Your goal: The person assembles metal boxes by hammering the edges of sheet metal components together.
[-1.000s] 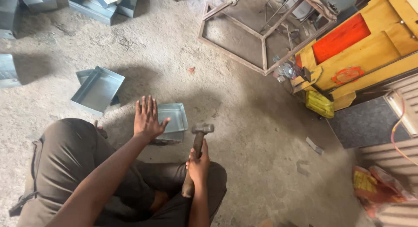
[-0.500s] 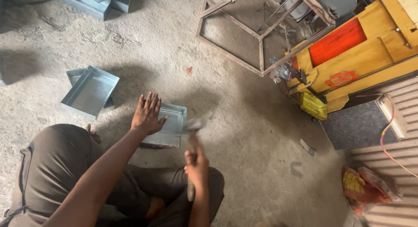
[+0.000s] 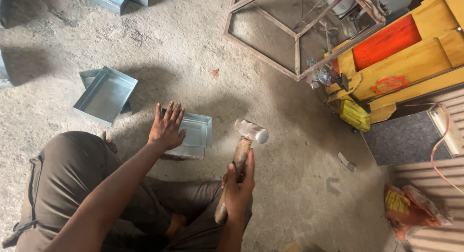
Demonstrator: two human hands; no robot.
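while left hand (image 3: 166, 127) lies flat, fingers spread, on metal tray (image 3: 195, 131), right hand (image 3: 239, 186) grips hammer (image 3: 241, 155) w/ head raised

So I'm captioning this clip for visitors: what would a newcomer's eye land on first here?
Probably the hammer, gripped by its wooden handle in the right hand at centre. Beside it, the left hand is spread flat on a shallow metal tray lying on the concrete floor. The yellow and orange machine at upper right also stands out.
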